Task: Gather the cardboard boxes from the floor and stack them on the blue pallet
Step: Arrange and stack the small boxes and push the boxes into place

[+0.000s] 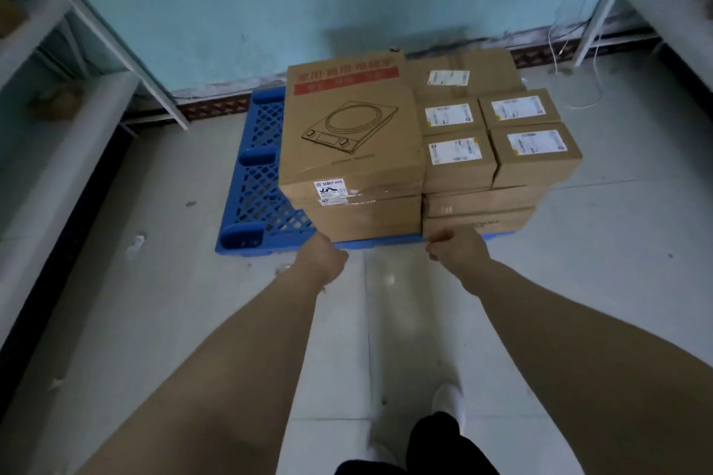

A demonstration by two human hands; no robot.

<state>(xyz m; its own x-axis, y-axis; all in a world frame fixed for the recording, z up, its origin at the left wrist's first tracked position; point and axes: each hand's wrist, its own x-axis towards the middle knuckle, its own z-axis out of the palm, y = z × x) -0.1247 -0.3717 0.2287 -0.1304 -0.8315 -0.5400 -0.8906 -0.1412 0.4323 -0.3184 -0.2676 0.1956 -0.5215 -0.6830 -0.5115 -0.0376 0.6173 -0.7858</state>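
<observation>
Reaching toward blue pallet | left hand, right hand curling loosely, holding nothing | cardboard boxes looking stiff, probably heavy; gripping bottom edges advisable

Pale tiled floor meets a worn turquoise wall at 12 o'clock, edged by a dark patterned skirting. White metal shelving stands at 9 and 3 o'clock; lighting is dim.

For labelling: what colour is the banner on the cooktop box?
Red, across the cooktop box top; head view.
</observation>
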